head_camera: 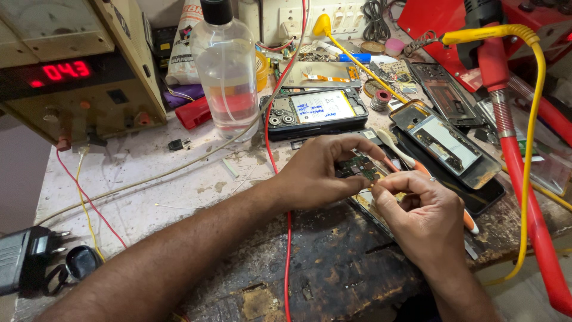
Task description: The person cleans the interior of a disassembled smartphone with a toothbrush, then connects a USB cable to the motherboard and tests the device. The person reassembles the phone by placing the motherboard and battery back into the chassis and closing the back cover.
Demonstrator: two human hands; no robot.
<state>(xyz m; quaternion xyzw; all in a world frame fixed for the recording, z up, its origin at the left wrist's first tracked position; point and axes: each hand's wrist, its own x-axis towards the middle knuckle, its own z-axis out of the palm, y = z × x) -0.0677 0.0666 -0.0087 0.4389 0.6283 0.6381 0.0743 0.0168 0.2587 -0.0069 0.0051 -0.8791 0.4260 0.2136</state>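
Far off to the left of my hands stands a power supply (77, 77) with a red lit display, and a black plug adapter (27, 259) lies at the near left edge of the table (149, 197). A clear plastic bottle (226, 71) stands up and left of my left hand, and a red wire (280, 179) runs down the table past my left wrist.

My left hand (316, 173) pinches the small green circuit board (359, 167) between thumb and fingers, holding it just above the table. My right hand (420, 211) is closed, its thumb and forefinger pinched at the board's near right edge; what it grips there is too small to tell.

Behind my hands lies an opened phone (314, 110), to the right a bare phone frame (444, 143), and further right a red hose (524, 197) and a yellow cable (533, 119).

I judge the risk to be slipping: if either pinch loosens, the board could drop among the clutter, or a tug at its edge could tear a fine part off. The red wire so near my wrist could snag and jolt me.
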